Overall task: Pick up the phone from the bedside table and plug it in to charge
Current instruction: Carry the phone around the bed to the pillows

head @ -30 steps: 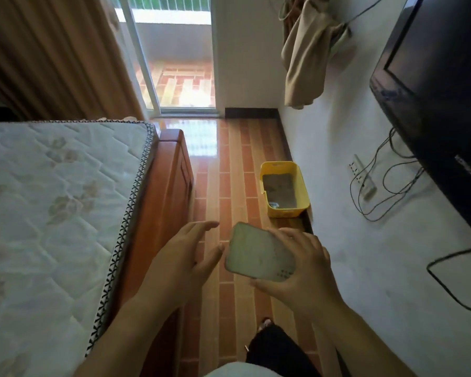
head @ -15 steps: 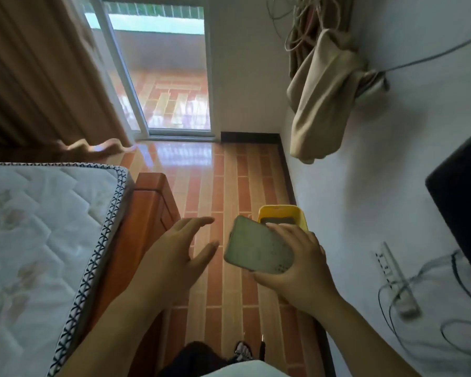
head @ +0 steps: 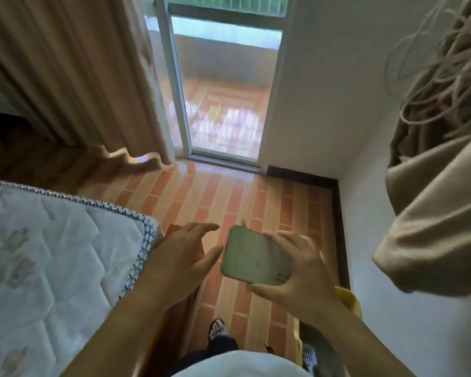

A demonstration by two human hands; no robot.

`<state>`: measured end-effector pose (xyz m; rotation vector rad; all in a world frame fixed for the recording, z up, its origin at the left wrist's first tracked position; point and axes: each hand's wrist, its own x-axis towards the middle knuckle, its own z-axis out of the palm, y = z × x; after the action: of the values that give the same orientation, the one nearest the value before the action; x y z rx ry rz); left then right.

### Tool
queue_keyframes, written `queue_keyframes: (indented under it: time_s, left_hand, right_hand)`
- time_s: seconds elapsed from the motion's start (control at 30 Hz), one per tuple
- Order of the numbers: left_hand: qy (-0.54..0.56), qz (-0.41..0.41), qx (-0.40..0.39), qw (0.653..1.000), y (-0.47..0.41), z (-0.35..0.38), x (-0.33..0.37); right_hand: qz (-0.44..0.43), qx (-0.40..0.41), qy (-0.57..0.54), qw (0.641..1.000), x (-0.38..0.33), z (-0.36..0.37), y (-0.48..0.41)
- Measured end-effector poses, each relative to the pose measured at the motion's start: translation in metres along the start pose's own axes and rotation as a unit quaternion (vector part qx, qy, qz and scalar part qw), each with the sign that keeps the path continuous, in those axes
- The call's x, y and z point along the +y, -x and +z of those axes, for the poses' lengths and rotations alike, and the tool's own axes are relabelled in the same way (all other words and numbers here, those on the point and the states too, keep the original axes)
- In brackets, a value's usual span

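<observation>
Tiled floor [head: 229, 197], yellow bin [head: 350, 299] on it, curtain hem [head: 131, 161] touching it

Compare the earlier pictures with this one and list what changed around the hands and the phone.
The view swung up and left: the black television and white power strip left the frame, the yellow plastic bin slid to the lower right, and the glass balcony door fills the top. Unchanged: the right hand grips the pale green rectangular phone, and the left hand stays open beside it, not touching.

Pale green phone [head: 252, 257], tilted, back-up
</observation>
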<state>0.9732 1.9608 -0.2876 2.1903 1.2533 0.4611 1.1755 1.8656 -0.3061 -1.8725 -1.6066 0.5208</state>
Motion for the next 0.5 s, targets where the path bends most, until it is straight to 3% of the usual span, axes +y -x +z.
queue_keyframes:
  time_s: [0.3,0.5]
  left_hand:
    - [-0.028,0.016,-0.028,0.999,-0.209,-0.014,-0.02]
    - [-0.039,-0.014,0.0,0.999,-0.352,-0.015,-0.04]
  right_hand:
    - [0.039,0.059,-0.018,0.997,0.052,-0.026,-0.193]
    - [0.008,0.033,-0.022,0.999,0.098,-0.033,-0.358]
